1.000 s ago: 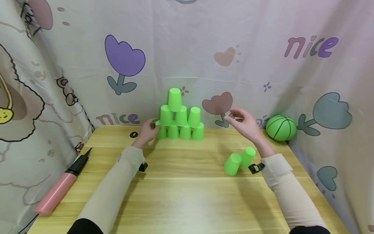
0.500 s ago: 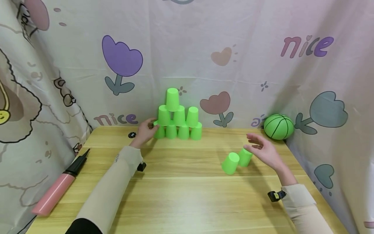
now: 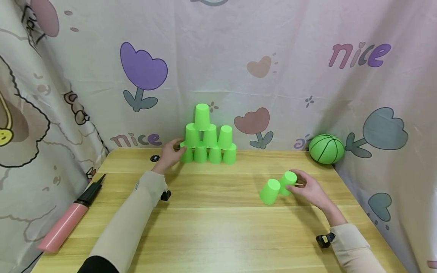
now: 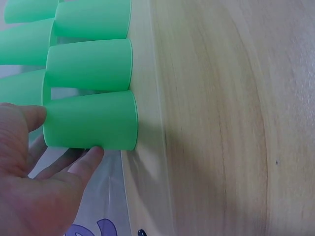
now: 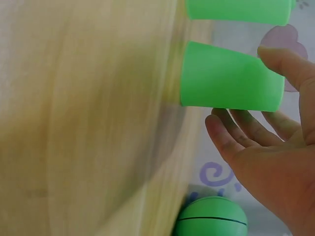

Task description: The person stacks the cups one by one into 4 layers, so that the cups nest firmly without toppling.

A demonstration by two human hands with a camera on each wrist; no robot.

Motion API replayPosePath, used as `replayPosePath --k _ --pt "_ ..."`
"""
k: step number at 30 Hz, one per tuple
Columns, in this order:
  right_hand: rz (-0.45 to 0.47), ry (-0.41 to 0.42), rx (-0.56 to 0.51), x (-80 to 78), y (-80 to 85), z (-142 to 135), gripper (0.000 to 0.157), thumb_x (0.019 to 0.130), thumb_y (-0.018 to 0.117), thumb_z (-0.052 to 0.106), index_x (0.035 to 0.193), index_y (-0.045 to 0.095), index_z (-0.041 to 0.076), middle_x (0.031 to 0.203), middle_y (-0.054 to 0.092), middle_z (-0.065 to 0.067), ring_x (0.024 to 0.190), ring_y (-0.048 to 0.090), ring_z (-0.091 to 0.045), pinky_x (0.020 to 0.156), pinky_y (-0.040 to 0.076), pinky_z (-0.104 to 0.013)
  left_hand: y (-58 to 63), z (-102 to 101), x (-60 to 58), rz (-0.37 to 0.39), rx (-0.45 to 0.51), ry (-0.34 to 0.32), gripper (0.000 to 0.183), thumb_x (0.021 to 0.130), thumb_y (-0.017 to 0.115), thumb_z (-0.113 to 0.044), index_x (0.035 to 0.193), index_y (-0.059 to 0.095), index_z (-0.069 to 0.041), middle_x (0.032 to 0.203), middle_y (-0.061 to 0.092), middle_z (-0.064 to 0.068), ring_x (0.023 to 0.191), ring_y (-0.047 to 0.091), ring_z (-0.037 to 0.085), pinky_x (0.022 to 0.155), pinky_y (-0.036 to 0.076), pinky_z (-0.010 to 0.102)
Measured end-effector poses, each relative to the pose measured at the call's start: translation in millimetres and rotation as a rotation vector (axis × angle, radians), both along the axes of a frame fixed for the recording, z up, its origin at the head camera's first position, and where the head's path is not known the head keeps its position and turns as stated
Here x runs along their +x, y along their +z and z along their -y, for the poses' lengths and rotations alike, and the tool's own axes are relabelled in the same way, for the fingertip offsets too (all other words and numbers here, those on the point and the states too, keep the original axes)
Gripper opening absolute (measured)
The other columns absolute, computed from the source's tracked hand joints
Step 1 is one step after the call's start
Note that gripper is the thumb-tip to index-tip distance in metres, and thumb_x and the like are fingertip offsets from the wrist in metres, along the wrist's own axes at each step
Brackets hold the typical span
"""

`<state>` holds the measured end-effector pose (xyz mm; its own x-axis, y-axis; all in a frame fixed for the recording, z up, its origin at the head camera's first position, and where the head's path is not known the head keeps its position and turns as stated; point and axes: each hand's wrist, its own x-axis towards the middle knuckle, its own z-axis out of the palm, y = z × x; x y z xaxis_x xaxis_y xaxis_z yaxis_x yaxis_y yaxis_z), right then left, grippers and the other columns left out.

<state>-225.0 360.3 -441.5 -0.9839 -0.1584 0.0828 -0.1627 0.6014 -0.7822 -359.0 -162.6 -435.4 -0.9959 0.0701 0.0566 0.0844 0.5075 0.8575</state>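
Note:
Upside-down green cups form a stack at the table's back: several in the bottom row, three above, and one top cup [image 3: 202,117]. My left hand [image 3: 170,155] rests against the leftmost bottom cup [image 4: 93,122], thumb at its upper edge and fingers along its side. On the right, my right hand [image 3: 311,190] is around a separate upside-down cup [image 5: 231,78]. Its thumb lies over the near side and its relaxed fingers are by the other side; a firm hold does not show. Another upside-down cup [image 3: 269,192] stands just left of that one.
A green ball [image 3: 326,149] sits at the back right corner. Along the left edge lies a pink hand pump [image 3: 71,216] with a black nozzle. A small black disc [image 3: 155,158] is left of the stack. A patterned curtain [image 3: 205,57] hangs behind the table.
My right hand has come from the back of the table, down and to the right, then in to the farther loose cup. My left hand has stayed at the stack.

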Motion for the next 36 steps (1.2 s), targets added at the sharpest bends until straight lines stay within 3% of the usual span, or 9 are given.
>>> replayPosePath --k 3,10,15,19,23,27,36 --pt "0.004 0.001 0.013 -1.1 -4.5 -2 0.072 0.098 0.078 0.022 0.155 0.043 -0.004 0.142 0.061 -0.027 0.127 0.063 -0.044 0.096 0.056 -0.019 0.2 0 0.3 0.002 0.003 -0.002 0.057 0.11 0.055 -0.028 0.162 0.039 -0.009 0.159 0.046 0.028 0.143 0.051 0.045 0.117 0.049 0.056" --pt "0.019 -0.015 0.037 -4.7 -7.1 -2 0.071 0.097 0.079 0.022 0.153 0.045 -0.005 0.142 0.062 -0.029 0.126 0.064 -0.045 0.095 0.056 -0.018 2.7 2 -2.9 0.002 0.003 -0.008 0.059 0.11 0.055 -0.029 0.162 0.038 -0.009 0.161 0.044 0.027 0.143 0.05 0.046 0.115 0.05 0.057" --pt "0.019 -0.011 0.045 -5.6 -9.7 -2 0.067 0.097 0.079 0.022 0.15 0.049 -0.004 0.14 0.064 -0.028 0.125 0.066 -0.044 0.099 0.061 -0.034 2.2 1 -2.1 -0.004 -0.001 -0.01 0.058 0.11 0.056 -0.028 0.161 0.039 -0.008 0.162 0.043 0.027 0.142 0.051 0.046 0.114 0.052 0.056" --pt "0.026 -0.017 0.047 -6.0 -8.4 0 0.067 0.096 0.079 0.022 0.15 0.049 -0.004 0.139 0.064 -0.028 0.124 0.066 -0.043 0.096 0.059 -0.025 1.6 1 -0.9 0.003 0.007 -0.009 0.058 0.11 0.055 -0.028 0.161 0.039 -0.008 0.161 0.043 0.027 0.142 0.051 0.046 0.114 0.051 0.056" --pt "0.009 -0.019 0.056 -8.2 -2.6 2 0.067 0.095 0.08 0.021 0.149 0.05 -0.004 0.137 0.065 -0.028 0.122 0.067 -0.043 0.092 0.054 -0.014 1.1 2 -0.9 -0.001 0.012 -0.009 0.058 0.11 0.055 -0.028 0.161 0.039 -0.007 0.161 0.043 0.028 0.142 0.051 0.046 0.115 0.05 0.057" --pt "-0.024 -0.01 0.044 -13.5 6.0 5 0.066 0.095 0.08 0.017 0.15 0.049 -0.005 0.136 0.065 -0.029 0.121 0.067 -0.044 0.09 0.054 -0.012 0.3 2 -1.2 -0.003 0.015 -0.011 0.058 0.11 0.055 -0.027 0.161 0.039 -0.007 0.16 0.044 0.028 0.142 0.051 0.046 0.115 0.051 0.056" --pt "-0.05 0.019 0.053 -35.4 34.3 23 0.067 0.097 0.079 0.023 0.152 0.049 0.0 0.139 0.065 -0.024 0.124 0.066 -0.042 0.096 0.059 -0.023 0.3 1 -0.3 0.001 0.034 -0.01 0.058 0.11 0.055 -0.026 0.161 0.038 -0.005 0.156 0.048 0.03 0.14 0.052 0.047 0.115 0.05 0.056"
